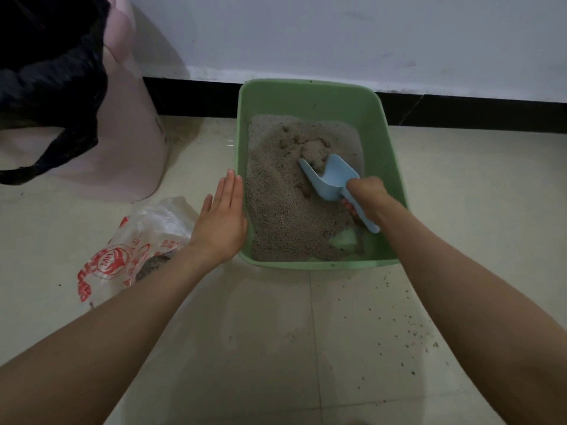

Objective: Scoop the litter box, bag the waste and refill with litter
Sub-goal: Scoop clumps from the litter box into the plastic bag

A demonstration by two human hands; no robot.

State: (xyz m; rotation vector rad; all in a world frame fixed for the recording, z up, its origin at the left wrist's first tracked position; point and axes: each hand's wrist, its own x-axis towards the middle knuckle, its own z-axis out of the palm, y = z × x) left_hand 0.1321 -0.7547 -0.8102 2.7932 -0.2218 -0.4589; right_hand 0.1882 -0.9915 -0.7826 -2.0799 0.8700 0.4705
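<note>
so my right hand [365,196] grips the blue scoop [329,179] with its mouth dug under a clump in the green litter box [310,93] on the floor, while my left hand [222,216] lies flat-fingered against the rim, probably steadying it.

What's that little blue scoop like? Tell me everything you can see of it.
The blue scoop looks like smooth pale plastic, with a deep open trough and a short handle. The right hand grips the handle, whose end pokes out below the fist. It lies tilted inside the green litter box, mouth pushed into a clump in the grey litter.
</note>
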